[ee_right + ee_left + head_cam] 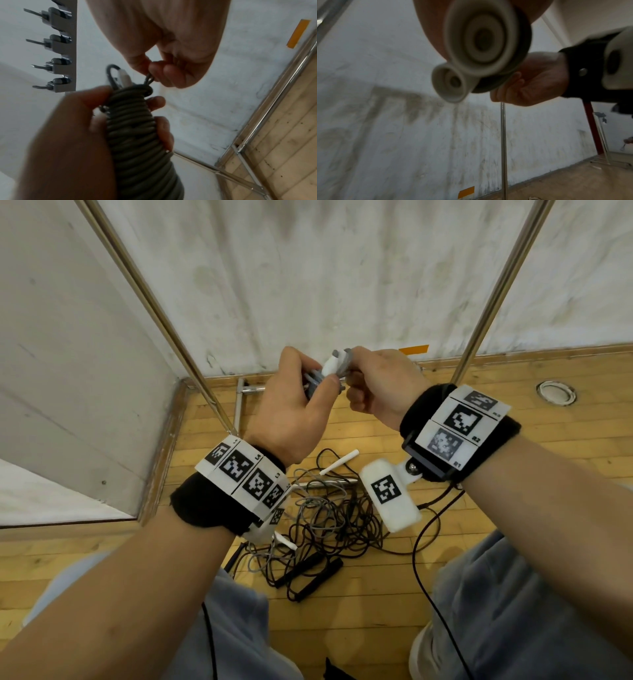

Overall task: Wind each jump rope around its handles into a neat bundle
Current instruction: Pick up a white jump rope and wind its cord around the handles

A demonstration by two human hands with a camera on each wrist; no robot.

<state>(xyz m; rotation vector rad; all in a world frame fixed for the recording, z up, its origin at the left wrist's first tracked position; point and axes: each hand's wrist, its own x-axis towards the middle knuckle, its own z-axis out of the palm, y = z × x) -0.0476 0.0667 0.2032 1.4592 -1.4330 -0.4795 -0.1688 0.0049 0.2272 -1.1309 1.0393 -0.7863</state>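
Observation:
My left hand (298, 402) grips a grey jump rope bundle (137, 128), its cord coiled tightly round two white handles whose butt ends (481, 40) face the left wrist camera. My right hand (373, 385) pinches the loose end of the grey cord (149, 79) at the top of the coil, right against the bundle (334, 364). Both hands are raised in front of a white wall. On the wooden floor below lies a tangle of black and grey ropes (329, 522) with white handles (339, 462) and black handles (315, 573).
Two chrome poles (496, 289) of a rack stand against the wall, with its base bar (239, 402) on the floor. A grey hook strip (60, 47) hangs on the wall. A round floor socket (555, 393) sits at right. My knees flank the rope pile.

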